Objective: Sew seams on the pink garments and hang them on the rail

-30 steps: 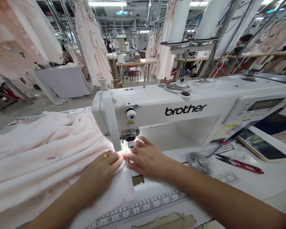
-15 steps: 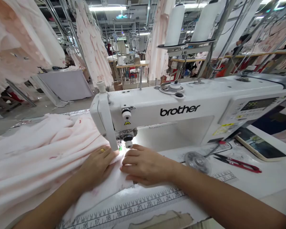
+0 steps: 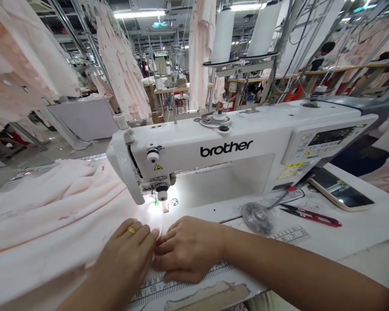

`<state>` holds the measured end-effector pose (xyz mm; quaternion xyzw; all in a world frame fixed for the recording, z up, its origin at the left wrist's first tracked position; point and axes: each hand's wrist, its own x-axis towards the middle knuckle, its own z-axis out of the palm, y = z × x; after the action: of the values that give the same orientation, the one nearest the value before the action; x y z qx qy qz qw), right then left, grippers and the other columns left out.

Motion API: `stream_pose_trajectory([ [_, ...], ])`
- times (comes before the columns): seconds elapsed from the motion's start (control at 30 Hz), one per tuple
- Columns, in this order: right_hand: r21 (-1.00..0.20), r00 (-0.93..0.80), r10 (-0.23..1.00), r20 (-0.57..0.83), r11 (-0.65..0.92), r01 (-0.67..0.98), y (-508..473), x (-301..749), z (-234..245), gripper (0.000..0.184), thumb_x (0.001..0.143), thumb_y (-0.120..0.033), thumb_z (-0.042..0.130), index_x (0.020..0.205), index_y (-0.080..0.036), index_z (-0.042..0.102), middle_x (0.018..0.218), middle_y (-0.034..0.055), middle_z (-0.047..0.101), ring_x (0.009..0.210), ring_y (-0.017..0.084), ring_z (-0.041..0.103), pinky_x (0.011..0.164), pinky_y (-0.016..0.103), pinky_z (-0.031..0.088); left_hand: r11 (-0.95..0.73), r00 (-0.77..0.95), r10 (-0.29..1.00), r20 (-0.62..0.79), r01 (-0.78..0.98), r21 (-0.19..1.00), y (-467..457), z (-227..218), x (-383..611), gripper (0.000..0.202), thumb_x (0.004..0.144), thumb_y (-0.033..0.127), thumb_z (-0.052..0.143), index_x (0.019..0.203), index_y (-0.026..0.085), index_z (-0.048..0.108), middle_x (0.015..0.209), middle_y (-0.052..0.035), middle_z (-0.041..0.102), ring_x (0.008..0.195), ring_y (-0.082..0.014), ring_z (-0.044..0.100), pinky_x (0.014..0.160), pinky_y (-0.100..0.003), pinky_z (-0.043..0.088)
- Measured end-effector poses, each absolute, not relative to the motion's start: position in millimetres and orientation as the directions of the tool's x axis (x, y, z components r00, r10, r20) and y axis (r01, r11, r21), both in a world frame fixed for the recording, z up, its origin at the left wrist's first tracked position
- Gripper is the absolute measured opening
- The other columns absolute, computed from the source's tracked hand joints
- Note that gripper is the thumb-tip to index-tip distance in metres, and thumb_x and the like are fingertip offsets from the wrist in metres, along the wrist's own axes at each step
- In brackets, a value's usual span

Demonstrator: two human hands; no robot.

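Pale pink fabric (image 3: 84, 211) lies in soft folds over the left of the machine bed, its right edge running under the needle area of the white sewing machine (image 3: 188, 149). My left hand (image 3: 126, 250), with a gold ring, is closed on the fabric edge just in front of the lit needle. Close beside it, my right hand (image 3: 188, 248) has its fingers curled and pinching the same edge. The fingertips of both hands nearly meet, and the cloth between them is partly hidden.
Right of my hands are a clear round disc (image 3: 258, 217), red-handled thread snips (image 3: 311, 214) and a phone (image 3: 342, 190). A ruler strip (image 3: 155, 288) runs along the front of the table. Thread cones (image 3: 223, 36) stand behind the machine; pink garments (image 3: 119, 60) hang farther back.
Both hands have moved back toward me, away from the needle, and now meet at the fabric edge. The needle area is uncovered, and the view has shifted slightly right.
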<state>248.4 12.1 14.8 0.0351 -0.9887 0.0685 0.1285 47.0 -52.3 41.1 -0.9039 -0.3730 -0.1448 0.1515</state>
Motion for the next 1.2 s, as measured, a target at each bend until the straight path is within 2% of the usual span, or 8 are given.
stream_pose_trajectory([
  [0.1, -0.143, -0.966, -0.046, 0.254, 0.986, -0.085, 12, 247, 11, 0.023, 0.097, -0.039, 0.049, 0.101, -0.020, 0.062, 0.096, -0.0006, 0.068, 0.093, 0.016, 0.062, 0.078, 0.029, 0.046, -0.688, 0.678, 0.650, 0.343, 0.717, -0.114, -51, 33, 53, 0.019, 0.082, 0.005, 0.044, 0.087, 0.017, 0.057, 0.071, -0.0040, 0.057, 0.067, -0.0220, 0.051, 0.070, -0.036, 0.042],
  [0.23, -0.147, -0.957, -0.037, 0.289, 0.986, -0.083, 15, 246, 9, 0.029, 0.097, -0.041, 0.048, 0.107, -0.017, 0.061, 0.099, 0.0017, 0.068, 0.095, 0.017, 0.061, 0.085, 0.029, 0.046, -0.671, 0.650, 0.704, 0.287, 0.741, -0.031, -40, 30, 47, 0.020, 0.082, 0.004, 0.042, 0.080, 0.019, 0.056, 0.072, -0.0040, 0.055, 0.070, -0.0223, 0.050, 0.070, -0.037, 0.041],
  [0.4, -0.194, -0.957, 0.028, 0.289, 0.981, -0.030, 19, 246, 13, 0.037, 0.096, -0.039, 0.053, 0.121, -0.013, 0.055, 0.113, 0.0061, 0.066, 0.109, 0.021, 0.057, 0.102, 0.030, 0.039, -0.585, 0.557, 0.797, 0.232, 0.808, 0.069, -28, 26, 37, 0.021, 0.083, 0.007, 0.045, 0.091, 0.020, 0.060, 0.085, -0.0047, 0.057, 0.084, -0.0239, 0.051, 0.079, -0.040, 0.040],
  [0.53, -0.225, -0.956, 0.030, 0.293, 0.974, -0.038, 22, 246, 12, 0.040, 0.096, -0.041, 0.052, 0.125, -0.013, 0.055, 0.110, 0.0064, 0.066, 0.109, 0.020, 0.056, 0.105, 0.031, 0.038, -0.494, 0.479, 0.868, 0.132, 0.859, 0.133, -27, 28, 36, 0.027, 0.080, 0.005, 0.047, 0.098, 0.021, 0.060, 0.095, -0.0051, 0.057, 0.090, -0.0234, 0.051, 0.078, -0.039, 0.040],
  [0.73, -0.307, -0.947, 0.094, 0.307, 0.952, -0.005, 27, 248, 13, 0.043, 0.097, -0.042, 0.052, 0.128, -0.012, 0.054, 0.115, 0.0085, 0.064, 0.117, 0.020, 0.052, 0.109, 0.033, 0.036, -0.496, 0.481, 0.864, 0.149, 0.863, 0.097, -22, 26, 31, 0.037, 0.083, 0.004, 0.045, 0.112, 0.023, 0.057, 0.103, -0.0055, 0.061, 0.097, -0.0249, 0.054, 0.079, -0.038, 0.041],
  [0.9, -0.315, -0.954, 0.099, 0.283, 0.949, 0.005, 29, 251, 19, 0.040, 0.094, -0.039, 0.058, 0.126, -0.014, 0.057, 0.125, 0.0105, 0.061, 0.122, 0.021, 0.050, 0.108, 0.037, 0.036, -0.522, 0.483, 0.804, 0.348, 0.853, 0.022, -22, 26, 23, 0.027, 0.082, 0.003, 0.044, 0.097, 0.020, 0.058, 0.085, -0.0029, 0.062, 0.082, -0.0227, 0.054, 0.081, -0.038, 0.038],
  [1.0, -0.352, -0.947, 0.102, 0.304, 0.936, -0.012, 31, 252, 23, 0.035, 0.096, -0.034, 0.057, 0.125, -0.015, 0.058, 0.127, 0.0082, 0.060, 0.125, 0.019, 0.048, 0.111, 0.034, 0.033, -0.561, 0.520, 0.765, 0.380, 0.828, -0.003, -24, 29, 23, 0.019, 0.089, 0.008, 0.045, 0.086, 0.020, 0.058, 0.075, -0.0011, 0.058, 0.075, -0.0212, 0.051, 0.079, -0.038, 0.037],
  [1.2, -0.268, -0.904, 0.317, 0.288, 0.933, 0.242, 39, 255, 29, 0.021, 0.098, -0.027, 0.054, 0.113, -0.017, 0.065, 0.098, 0.0055, 0.065, 0.094, 0.018, 0.055, 0.090, 0.032, 0.042, -0.585, 0.555, 0.760, 0.339, 0.811, -0.015, -28, 29, 27, 0.021, 0.094, 0.011, 0.042, 0.094, 0.019, 0.062, 0.081, -0.0026, 0.058, 0.079, -0.0205, 0.051, 0.082, -0.039, 0.038],
])
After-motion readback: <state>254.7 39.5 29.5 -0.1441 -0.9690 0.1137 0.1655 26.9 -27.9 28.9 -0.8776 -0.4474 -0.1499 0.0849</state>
